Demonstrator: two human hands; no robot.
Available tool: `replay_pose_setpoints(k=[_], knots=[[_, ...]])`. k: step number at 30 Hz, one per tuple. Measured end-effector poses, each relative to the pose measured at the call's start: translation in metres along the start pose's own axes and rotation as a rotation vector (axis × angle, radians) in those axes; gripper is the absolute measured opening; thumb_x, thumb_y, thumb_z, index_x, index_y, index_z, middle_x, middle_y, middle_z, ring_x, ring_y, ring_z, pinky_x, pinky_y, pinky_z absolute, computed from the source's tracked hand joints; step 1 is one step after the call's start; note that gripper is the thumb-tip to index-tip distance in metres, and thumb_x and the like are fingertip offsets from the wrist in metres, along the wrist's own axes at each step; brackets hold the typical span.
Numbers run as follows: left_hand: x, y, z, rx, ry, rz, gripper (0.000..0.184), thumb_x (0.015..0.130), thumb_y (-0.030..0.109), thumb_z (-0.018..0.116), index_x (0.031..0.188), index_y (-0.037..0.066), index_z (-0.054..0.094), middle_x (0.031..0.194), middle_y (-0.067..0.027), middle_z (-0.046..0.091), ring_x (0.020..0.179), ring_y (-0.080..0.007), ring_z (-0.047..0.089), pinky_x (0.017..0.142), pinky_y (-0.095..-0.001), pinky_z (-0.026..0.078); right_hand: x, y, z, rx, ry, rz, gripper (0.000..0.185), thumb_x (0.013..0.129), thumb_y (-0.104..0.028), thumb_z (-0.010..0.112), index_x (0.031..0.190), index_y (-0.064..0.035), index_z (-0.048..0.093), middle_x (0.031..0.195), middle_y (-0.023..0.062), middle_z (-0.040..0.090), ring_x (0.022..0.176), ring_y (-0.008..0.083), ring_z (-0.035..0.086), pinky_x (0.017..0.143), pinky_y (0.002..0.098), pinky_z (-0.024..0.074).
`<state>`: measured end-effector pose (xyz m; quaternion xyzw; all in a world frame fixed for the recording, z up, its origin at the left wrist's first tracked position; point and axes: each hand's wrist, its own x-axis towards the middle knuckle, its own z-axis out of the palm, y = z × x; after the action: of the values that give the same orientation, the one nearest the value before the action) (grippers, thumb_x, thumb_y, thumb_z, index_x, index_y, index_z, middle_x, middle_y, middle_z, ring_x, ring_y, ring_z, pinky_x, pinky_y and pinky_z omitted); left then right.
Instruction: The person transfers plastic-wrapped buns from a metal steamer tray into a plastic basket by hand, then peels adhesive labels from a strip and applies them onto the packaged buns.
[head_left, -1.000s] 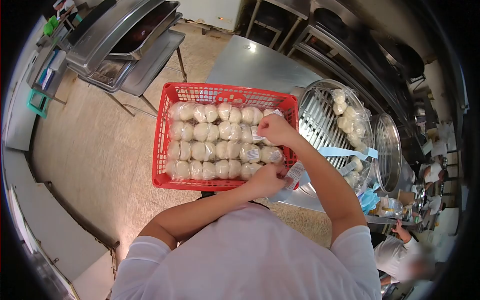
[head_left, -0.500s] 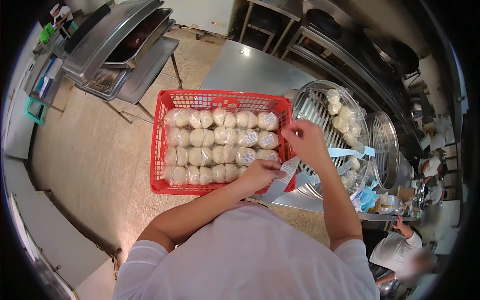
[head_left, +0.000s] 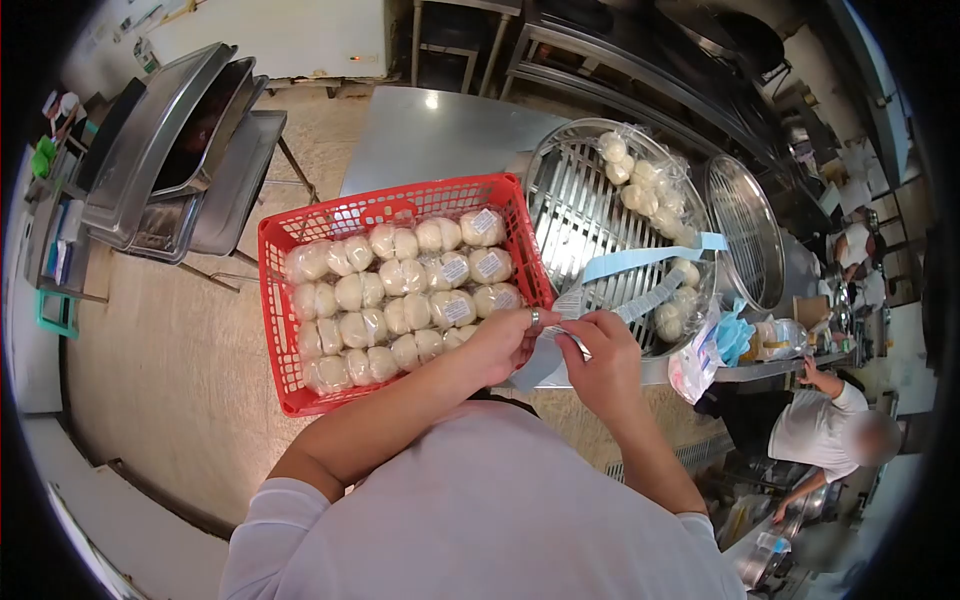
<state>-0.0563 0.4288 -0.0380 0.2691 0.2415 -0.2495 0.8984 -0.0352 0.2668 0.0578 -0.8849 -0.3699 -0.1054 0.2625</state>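
Observation:
Both my hands meet over the near right corner of a red plastic basket (head_left: 534,245). My left hand (head_left: 510,345) is closed on a strip of printed labels (head_left: 567,304). My right hand (head_left: 605,358) pinches the same strip close beside it, thumb and fingers pressed together. A light-blue length of the strip (head_left: 630,264) trails to the right across a round steel steamer tray. Inside the basket lie rows of round white buns (head_left: 405,276) in clear plastic wrap. Several packs toward the right bear white printed labels (head_left: 454,270).
The slatted steamer tray (head_left: 560,200) holds more wrapped buns (head_left: 650,190) on a steel table (head_left: 440,130). A second round tray (head_left: 745,230) leans beyond it. Blue plastic (head_left: 735,335) and a jar lie at the right. A co-worker (head_left: 825,425) stands at the far right; metal pans (head_left: 165,150) stand left.
My right hand has come down from above the basket's right edge to beside my left hand at the strip. The view has turned, so the basket appears tilted and further left.

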Motion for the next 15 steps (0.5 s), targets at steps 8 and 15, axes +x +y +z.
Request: replay_pose_setpoints(k=[8,15], knots=[[0.0,-0.011,-0.006,0.108,0.082,0.069,0.016,0.093,0.021,0.075,0.101,0.007,0.075,0.095,-0.0028,0.072,0.084,-0.0157,0.067,0.076,-0.0317,0.052,-0.006,-0.002,0.004,-0.04,0.02,-0.068,0.015,0.077,-0.004,0.082,0.088,-0.0061,0.072,0.086,0.0091,0.064,0.078,0.0311,0.065,0.066,0.0429,0.0523],[-0.012,-0.011,-0.007,0.122,0.121,0.092,0.017,0.093,0.022,0.075,0.104,0.009,0.076,0.096,-0.0026,0.073,0.083,-0.0146,0.067,0.073,-0.0294,0.049,-0.004,-0.002,0.005,-0.023,-0.051,-0.15,0.017,0.075,0.0,0.08,0.085,-0.0064,0.068,0.087,0.0099,0.061,0.082,0.033,0.063,0.071,0.0449,0.0504]])
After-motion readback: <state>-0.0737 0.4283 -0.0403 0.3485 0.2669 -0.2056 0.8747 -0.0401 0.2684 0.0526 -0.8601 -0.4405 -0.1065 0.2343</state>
